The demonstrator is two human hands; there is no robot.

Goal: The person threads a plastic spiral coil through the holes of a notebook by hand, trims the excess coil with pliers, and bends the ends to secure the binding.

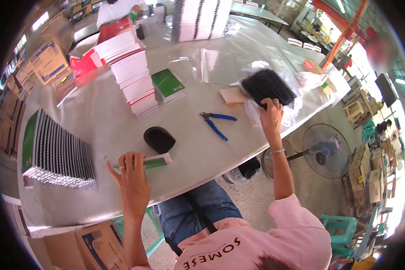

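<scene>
My left hand [135, 180] is at the near edge of the table, its fingers curled over a thin green-and-white booklet [156, 162] and the little finger stretched out to the left. Out to the right, my right hand [271, 118] reaches the near edge of a pile of black spiral binding coils [266, 86], its fingers bent closed on the coils there. The pile lies on crumpled clear plastic [293, 108]. Between my hands are blue-handled cutting pliers [218, 121], lying with handles apart, and a dark rounded object [159, 139] resembling a computer mouse.
Coil-bound green notebooks [58, 150] stand in a row at left. Tall stacks of books [130, 74] and a small green stack [168, 85] lie beyond. More bound notebooks [201, 20] stand at the back, near another person [120, 12]. A fan [326, 150] stands right of the table [184, 173].
</scene>
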